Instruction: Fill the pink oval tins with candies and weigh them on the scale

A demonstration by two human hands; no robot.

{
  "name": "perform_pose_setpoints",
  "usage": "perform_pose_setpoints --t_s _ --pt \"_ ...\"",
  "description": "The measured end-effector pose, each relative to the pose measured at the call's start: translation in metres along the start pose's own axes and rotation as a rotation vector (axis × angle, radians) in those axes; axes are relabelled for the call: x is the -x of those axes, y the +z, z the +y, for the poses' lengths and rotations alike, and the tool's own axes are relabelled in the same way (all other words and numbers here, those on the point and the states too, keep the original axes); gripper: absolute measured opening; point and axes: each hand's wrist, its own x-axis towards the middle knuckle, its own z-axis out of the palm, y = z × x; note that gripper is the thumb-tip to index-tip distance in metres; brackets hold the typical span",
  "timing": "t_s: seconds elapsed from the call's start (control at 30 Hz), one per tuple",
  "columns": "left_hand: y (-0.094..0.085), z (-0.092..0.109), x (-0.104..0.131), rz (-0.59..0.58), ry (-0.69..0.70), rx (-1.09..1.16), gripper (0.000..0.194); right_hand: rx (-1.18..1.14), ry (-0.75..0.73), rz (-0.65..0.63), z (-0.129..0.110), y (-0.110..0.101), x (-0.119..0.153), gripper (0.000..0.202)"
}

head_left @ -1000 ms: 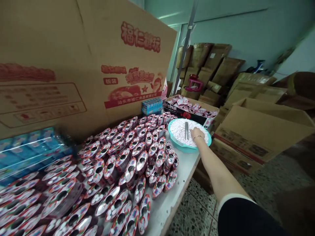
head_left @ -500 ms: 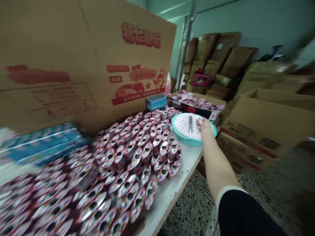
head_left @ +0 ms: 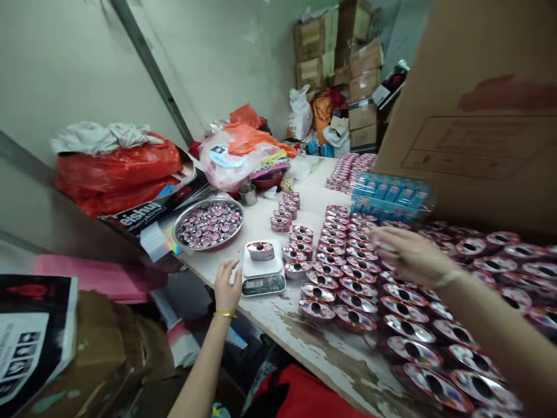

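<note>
My left hand [head_left: 228, 288] is beside the near left edge of a small white digital scale [head_left: 263, 266], fingers apart and holding nothing I can see. One oval, pink-sided container [head_left: 260, 251] with a shiny top and a dark hole sits on the scale pan. My right hand [head_left: 407, 251], blurred, hovers over the rows of similar oval containers [head_left: 355, 286]. Its fingers look bunched together; whatever is in them cannot be made out. A short row of the same containers [head_left: 297, 251] stands just right of the scale.
A round metal bowl [head_left: 174, 227] of small pink-and-silver caps sits left of the scale, with a metal cup [head_left: 248, 195] behind it. Blue packs in clear wrap [head_left: 389, 197] stand before a tall cardboard box [head_left: 474, 139]. Bags [head_left: 235, 154] pile at the back.
The view has swung left from the teal basin of pale powder to the scale. My right hand has left the basin and is over the containers. My left hand has come into view.
</note>
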Motion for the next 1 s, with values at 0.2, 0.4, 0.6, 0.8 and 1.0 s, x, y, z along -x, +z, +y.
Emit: perform_pose_setpoints --t_s 0.2,0.4,0.6,0.8,1.0 --pt "0.022 -0.039 0.02 0.028 -0.102 -0.034 0.032 0.158 0.108 -0.423 0.019 0.193 -0.085 0.034" --pt "0.031 -0.051 0.028 0.043 -0.168 -0.015 0.031 0.739 -0.136 -0.621 0.038 0.264 -0.108 0.018" --pt "0.032 -0.047 0.028 0.036 -0.184 -0.032 0.028 1.001 -0.17 -0.742 0.033 0.277 -0.109 0.019" --pt "0.035 -0.046 0.029 0.044 -0.212 -0.045 0.028 1.018 -0.137 -0.753 0.032 0.276 -0.11 0.025" --pt "0.036 -0.046 0.031 0.106 -0.243 0.02 0.03 0.553 0.08 -0.641 0.028 0.265 -0.115 0.018"
